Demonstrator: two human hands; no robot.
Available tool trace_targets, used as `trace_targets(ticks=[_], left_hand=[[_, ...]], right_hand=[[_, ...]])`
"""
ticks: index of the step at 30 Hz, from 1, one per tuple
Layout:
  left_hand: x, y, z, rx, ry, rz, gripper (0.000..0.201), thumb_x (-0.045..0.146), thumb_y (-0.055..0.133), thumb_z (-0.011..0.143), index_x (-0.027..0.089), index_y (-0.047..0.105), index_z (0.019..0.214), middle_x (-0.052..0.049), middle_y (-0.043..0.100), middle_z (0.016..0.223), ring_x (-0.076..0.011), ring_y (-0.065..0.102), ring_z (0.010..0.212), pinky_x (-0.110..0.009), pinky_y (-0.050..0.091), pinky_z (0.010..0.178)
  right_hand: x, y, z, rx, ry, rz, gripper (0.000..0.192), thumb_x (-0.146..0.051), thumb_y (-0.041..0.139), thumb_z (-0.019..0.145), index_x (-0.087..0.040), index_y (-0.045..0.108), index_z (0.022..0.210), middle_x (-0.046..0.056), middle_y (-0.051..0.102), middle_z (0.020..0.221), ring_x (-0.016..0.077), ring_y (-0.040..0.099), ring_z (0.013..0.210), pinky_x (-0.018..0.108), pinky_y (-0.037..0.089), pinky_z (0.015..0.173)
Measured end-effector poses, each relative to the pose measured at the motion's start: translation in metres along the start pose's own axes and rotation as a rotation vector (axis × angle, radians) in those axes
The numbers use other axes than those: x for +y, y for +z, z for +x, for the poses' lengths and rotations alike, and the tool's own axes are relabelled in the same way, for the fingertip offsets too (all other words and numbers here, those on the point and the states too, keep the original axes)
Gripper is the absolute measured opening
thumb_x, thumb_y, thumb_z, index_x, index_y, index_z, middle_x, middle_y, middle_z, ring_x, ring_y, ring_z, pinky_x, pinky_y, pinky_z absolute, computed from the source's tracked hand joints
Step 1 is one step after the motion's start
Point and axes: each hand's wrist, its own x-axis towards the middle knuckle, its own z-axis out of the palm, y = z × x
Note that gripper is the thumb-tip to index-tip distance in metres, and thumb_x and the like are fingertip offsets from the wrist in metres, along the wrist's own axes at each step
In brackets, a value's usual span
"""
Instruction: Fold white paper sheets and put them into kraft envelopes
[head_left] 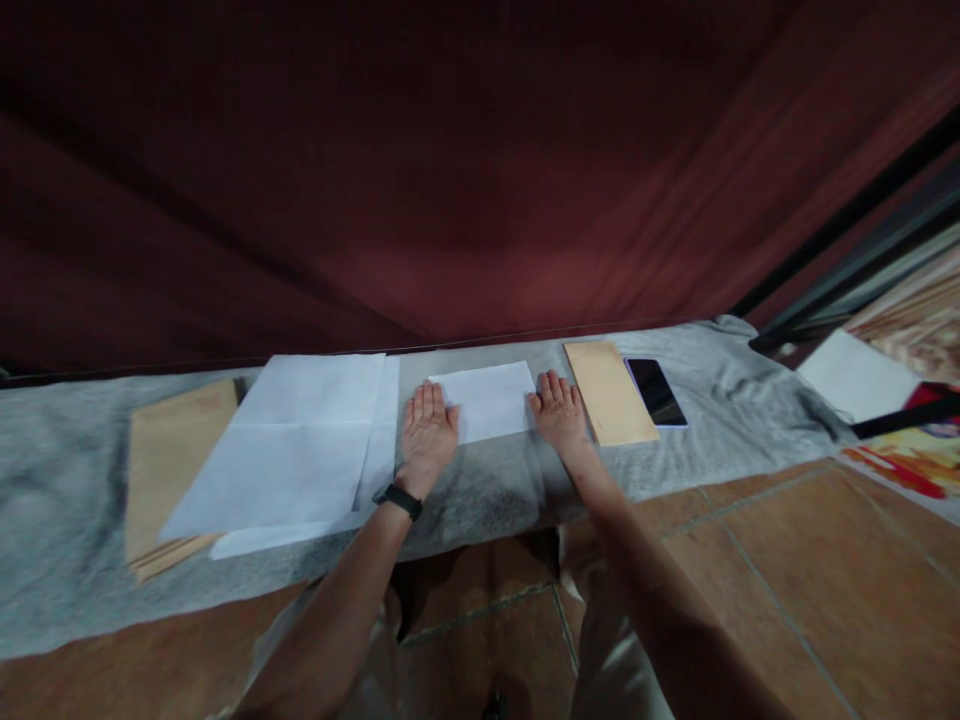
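Observation:
A small white sheet of paper [491,402], seemingly folded, lies flat on the grey cloth between my hands. My left hand [430,428] rests palm down at its left edge, fingers stretched out and thumb touching the paper. At the right edge my right hand [559,408] also lies flat, fingers extended, close to the brown envelope [611,393]. Neither hand holds anything. Left of my left hand, larger white sheets [292,450] with a crease across them partly cover a stack of brown envelopes [176,450].
A phone [657,392] in a purple case lies right of the single envelope. The grey cloth [480,500] covers a narrow surface, with a dark red curtain [480,200] behind it. Tiled floor [757,570] runs below. Dark metal bars and printed items stand at the far right.

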Motion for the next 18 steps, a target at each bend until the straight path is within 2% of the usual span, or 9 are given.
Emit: trace_targets(ticks=[4, 7, 10, 13, 18], left_hand=[[0.002, -0.007, -0.003, 0.028, 0.018, -0.026, 0.063, 0.035, 0.029, 0.104, 0.001, 0.036, 0.156, -0.022, 0.034, 0.164, -0.0309, 0.028, 0.155, -0.050, 0.025, 0.126], [0.013, -0.012, -0.006, 0.036, 0.095, -0.057, 0.062, 0.033, 0.028, 0.104, 0.004, 0.032, 0.159, -0.018, 0.029, 0.167, -0.0288, 0.021, 0.157, -0.050, 0.022, 0.127], [0.029, -0.013, -0.006, -0.008, 0.165, -0.086, 0.060, 0.031, 0.026, 0.104, 0.009, 0.030, 0.160, -0.012, 0.026, 0.169, -0.0252, 0.018, 0.158, -0.046, 0.019, 0.129], [0.042, -0.010, -0.001, -0.056, 0.174, -0.105, 0.059, 0.028, 0.027, 0.103, 0.010, 0.033, 0.160, -0.010, 0.027, 0.169, -0.0241, 0.017, 0.158, -0.044, 0.019, 0.129], [0.046, -0.003, 0.018, -0.096, 0.134, -0.109, 0.058, 0.025, 0.027, 0.102, 0.010, 0.040, 0.157, -0.012, 0.037, 0.165, -0.0259, 0.025, 0.156, -0.046, 0.020, 0.128]], right_hand=[[0.005, -0.008, 0.006, 0.024, 0.038, 0.069, 0.049, -0.033, 0.039, 0.104, -0.007, 0.058, 0.142, 0.021, 0.059, 0.145, 0.0330, 0.053, 0.132, 0.047, 0.038, 0.112], [-0.007, -0.012, 0.005, 0.038, -0.004, 0.150, 0.047, -0.031, 0.039, 0.104, -0.008, 0.061, 0.139, 0.020, 0.064, 0.138, 0.0316, 0.056, 0.128, 0.045, 0.040, 0.111], [-0.032, -0.011, -0.002, -0.005, -0.160, 0.212, 0.050, -0.031, 0.036, 0.106, -0.009, 0.056, 0.145, 0.016, 0.055, 0.151, 0.0276, 0.048, 0.140, 0.042, 0.037, 0.117], [-0.055, -0.006, -0.008, -0.091, -0.301, 0.237, 0.050, -0.031, 0.033, 0.107, -0.013, 0.051, 0.150, 0.011, 0.047, 0.159, 0.0235, 0.042, 0.147, 0.041, 0.031, 0.122], [-0.071, -0.003, 0.000, -0.140, -0.267, 0.224, 0.050, -0.030, 0.030, 0.108, -0.015, 0.051, 0.151, 0.010, 0.047, 0.159, 0.0231, 0.041, 0.148, 0.043, 0.029, 0.123]])
